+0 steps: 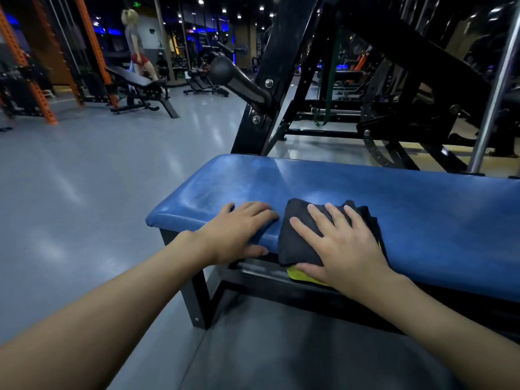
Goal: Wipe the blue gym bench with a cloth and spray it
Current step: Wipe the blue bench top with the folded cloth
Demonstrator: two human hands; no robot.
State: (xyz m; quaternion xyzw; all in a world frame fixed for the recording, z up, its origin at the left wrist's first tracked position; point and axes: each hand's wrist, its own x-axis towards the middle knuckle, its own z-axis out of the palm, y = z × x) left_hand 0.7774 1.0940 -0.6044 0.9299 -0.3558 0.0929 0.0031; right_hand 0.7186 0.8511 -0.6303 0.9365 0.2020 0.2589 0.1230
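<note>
**Cloth down on the bench, both hands flat, no spray bottle in frame**

Head view, the only one:

- The blue gym bench runs across the lower middle of the frame. The pad is glossy vinyl with a streaky sheen at its left end, and it sits on a dark steel base.
- The cloth is dark and folded into a thick wad. It lies on the bench's near edge, towards the left end, and overhangs the front lip. A yellow layer peeks out underneath at that lip.
- The right hand lies palm down on the cloth with fingers spread and straight and the thumb along the cloth's lower edge. It presses the cloth and isn't gripping it.
- The left hand sits just beside the cloth on its left, flat on bare pad. The fingers lie over the top, the thumb hangs at the bench's front edge, and it holds nothing. It looks like a brace.
- A black machine frame stands behind the bench, and grey floor lies to the bench's left.

Handling, my read:

- The cloth is soft, light and limp, so it'll bunch or unfold if dragged by a corner. It should do better driven under a flat palm, or pinched across the whole fold to lift it.
- The vinyl is likely slick, more so once it's sprayed, so the cloth should glide with little force.
- The pad gives a little and the bench is heavy enough that it shouldn't shift under wiping.
- The overhanging part could slip off the front lip.
</note>
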